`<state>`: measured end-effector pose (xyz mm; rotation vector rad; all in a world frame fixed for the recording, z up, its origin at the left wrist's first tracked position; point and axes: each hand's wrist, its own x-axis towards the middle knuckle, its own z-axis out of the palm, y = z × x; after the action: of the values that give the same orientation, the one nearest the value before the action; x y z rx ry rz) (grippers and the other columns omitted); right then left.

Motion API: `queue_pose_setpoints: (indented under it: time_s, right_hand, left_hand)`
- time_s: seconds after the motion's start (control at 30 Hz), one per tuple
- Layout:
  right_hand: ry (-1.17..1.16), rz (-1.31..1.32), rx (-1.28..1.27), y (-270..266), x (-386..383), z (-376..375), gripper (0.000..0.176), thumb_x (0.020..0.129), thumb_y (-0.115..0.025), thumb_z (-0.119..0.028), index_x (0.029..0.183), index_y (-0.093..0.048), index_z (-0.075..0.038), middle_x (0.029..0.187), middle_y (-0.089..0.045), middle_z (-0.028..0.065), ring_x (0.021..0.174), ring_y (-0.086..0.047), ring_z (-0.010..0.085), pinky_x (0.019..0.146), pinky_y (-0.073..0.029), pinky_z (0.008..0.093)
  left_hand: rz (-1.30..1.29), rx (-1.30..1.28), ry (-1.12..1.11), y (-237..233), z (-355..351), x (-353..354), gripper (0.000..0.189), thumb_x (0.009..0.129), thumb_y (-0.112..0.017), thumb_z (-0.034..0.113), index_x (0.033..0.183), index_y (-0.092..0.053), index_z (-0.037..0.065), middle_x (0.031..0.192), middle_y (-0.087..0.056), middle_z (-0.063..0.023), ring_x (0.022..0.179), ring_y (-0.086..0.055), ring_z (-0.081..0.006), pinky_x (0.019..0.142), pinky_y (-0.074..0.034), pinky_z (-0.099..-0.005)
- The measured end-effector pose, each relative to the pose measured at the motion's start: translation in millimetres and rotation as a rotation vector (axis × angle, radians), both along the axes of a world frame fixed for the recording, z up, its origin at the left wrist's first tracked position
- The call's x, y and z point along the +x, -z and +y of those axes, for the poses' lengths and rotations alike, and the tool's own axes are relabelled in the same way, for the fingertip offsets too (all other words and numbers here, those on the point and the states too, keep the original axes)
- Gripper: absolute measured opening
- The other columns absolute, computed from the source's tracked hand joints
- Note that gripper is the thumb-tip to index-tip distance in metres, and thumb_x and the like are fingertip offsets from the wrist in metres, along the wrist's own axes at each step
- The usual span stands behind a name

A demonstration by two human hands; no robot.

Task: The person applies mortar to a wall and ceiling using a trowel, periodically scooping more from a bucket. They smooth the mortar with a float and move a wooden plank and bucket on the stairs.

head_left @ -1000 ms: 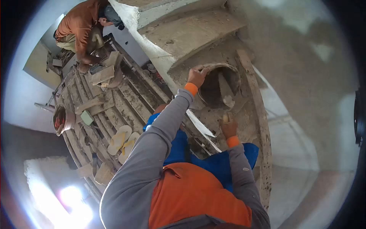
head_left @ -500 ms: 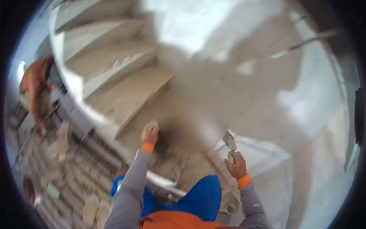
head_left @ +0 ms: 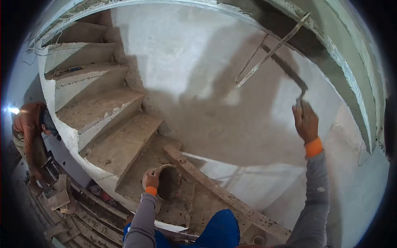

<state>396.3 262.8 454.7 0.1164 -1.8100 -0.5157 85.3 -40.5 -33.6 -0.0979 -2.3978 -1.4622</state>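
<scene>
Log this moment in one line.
left hand: gripping rim of bucket | right hand: holding trowel up before wall | wall contact: unclear

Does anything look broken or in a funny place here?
A bit, yes. One stair's front edge looks chipped and ragged instead of straight. A blue-handled thing, maybe a tool, lies on a higher step, where someone could tread on it. The trowel in the right hand looks fine.

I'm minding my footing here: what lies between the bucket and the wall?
In the head view, a long board lies between the bucket and the wall.
</scene>
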Motion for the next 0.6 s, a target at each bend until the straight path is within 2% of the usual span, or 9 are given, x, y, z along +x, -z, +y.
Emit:
queue_pose_setpoints:
  time_s: [0.07, 0.17, 0.2, 0.3, 0.37, 0.43, 0.5, 0.57, 0.6]
  right_hand:
    - [-0.064, 0.055, 0.117, -32, -18, -19, 0.027, 0.086, -0.054, -0.027, 0.098, -0.055, -0.003, 0.082, -0.058, 0.0139, 0.071, -0.057, 0.0334, 0.058, -0.046, 0.0385]
    - [0.018, 0.076, -0.014, -75, -29, -31, 0.034, 0.088, -0.049, -0.036, 0.098, -0.057, -0.005, 0.088, -0.06, 0.0179, 0.079, -0.057, 0.0379, 0.064, -0.046, 0.0426]
    - [0.027, 0.092, 0.016, -79, -18, -32, 0.033, 0.087, -0.05, -0.034, 0.1, -0.057, -0.004, 0.091, -0.061, 0.0185, 0.082, -0.057, 0.0376, 0.067, -0.047, 0.0416]
    - [0.024, 0.075, 0.095, -70, -4, 8, 0.03, 0.087, -0.054, -0.024, 0.106, -0.057, -0.001, 0.1, -0.06, 0.02, 0.088, -0.058, 0.0362, 0.074, -0.048, 0.0384]
    - [-0.016, 0.117, 0.071, -49, -3, 42, 0.028, 0.088, -0.052, -0.019, 0.107, -0.056, 0.002, 0.101, -0.06, 0.0201, 0.091, -0.059, 0.0321, 0.079, -0.047, 0.0368]
    - [0.038, 0.087, -0.012, -41, -13, 47, 0.029, 0.09, -0.049, -0.021, 0.108, -0.055, 0.002, 0.104, -0.059, 0.0188, 0.095, -0.058, 0.0304, 0.08, -0.046, 0.0366]
    - [0.1, 0.025, -0.108, -45, -26, 11, 0.031, 0.091, -0.049, -0.022, 0.11, -0.054, 0.001, 0.106, -0.059, 0.0186, 0.096, -0.058, 0.0299, 0.08, -0.046, 0.0371]
    - [0.179, 0.038, 0.053, -57, -40, -27, 0.031, 0.092, -0.046, -0.023, 0.112, -0.053, 0.0, 0.107, -0.058, 0.0183, 0.096, -0.057, 0.0301, 0.08, -0.046, 0.037]
    - [0.195, 0.08, 0.202, -69, -52, -11, 0.031, 0.093, -0.042, -0.021, 0.116, -0.051, -0.002, 0.114, -0.054, 0.0167, 0.102, -0.054, 0.0295, 0.08, -0.047, 0.0366]
  left_hand:
    - [0.003, -0.048, -0.005, -10, 0, 8, 0.038, 0.081, -0.053, 0.039, 0.098, -0.064, 0.007, 0.103, -0.06, -0.0166, 0.093, -0.055, -0.035, 0.082, -0.043, -0.0422]
    - [-0.013, -0.066, 0.001, -15, 2, 16, 0.03, 0.083, -0.051, 0.032, 0.101, -0.064, 0.011, 0.098, -0.06, -0.0194, 0.092, -0.056, -0.0377, 0.082, -0.044, -0.042]
    - [-0.023, -0.066, -0.001, -13, -1, 16, 0.027, 0.084, -0.05, 0.029, 0.102, -0.064, 0.013, 0.096, -0.06, -0.0212, 0.092, -0.055, -0.0391, 0.083, -0.044, -0.0417]
    - [0.299, -0.479, 0.047, 12, -7, 7, 0.025, 0.086, -0.048, 0.023, 0.105, -0.063, 0.016, 0.096, -0.061, -0.0181, 0.092, -0.056, -0.0364, 0.083, -0.044, -0.0394]
    - [0.07, 0.074, 0.146, 12, -5, 4, 0.026, 0.087, -0.046, 0.021, 0.108, -0.062, 0.019, 0.102, -0.061, -0.0127, 0.094, -0.057, -0.0322, 0.082, -0.045, -0.0388]
    - [0.357, -0.438, 0.082, 14, -6, 8, 0.027, 0.087, -0.047, 0.023, 0.111, -0.06, 0.022, 0.11, -0.059, -0.0073, 0.094, -0.058, -0.0288, 0.082, -0.046, -0.0385]
    - [-0.028, -0.177, -0.011, -2, 0, 16, 0.029, 0.087, -0.045, 0.021, 0.113, -0.058, 0.023, 0.113, -0.057, -0.0063, 0.094, -0.058, -0.0281, 0.082, -0.046, -0.0387]
    - [0.168, -0.29, -0.013, 70, 21, -35, 0.031, 0.088, -0.045, 0.028, 0.117, -0.056, 0.019, 0.112, -0.056, -0.0115, 0.094, -0.058, -0.0302, 0.082, -0.046, -0.0392]
    - [0.084, -0.273, 0.017, 65, 18, -29, 0.033, 0.089, -0.044, 0.031, 0.118, -0.054, 0.018, 0.112, -0.056, -0.0134, 0.094, -0.057, -0.0312, 0.082, -0.046, -0.0394]
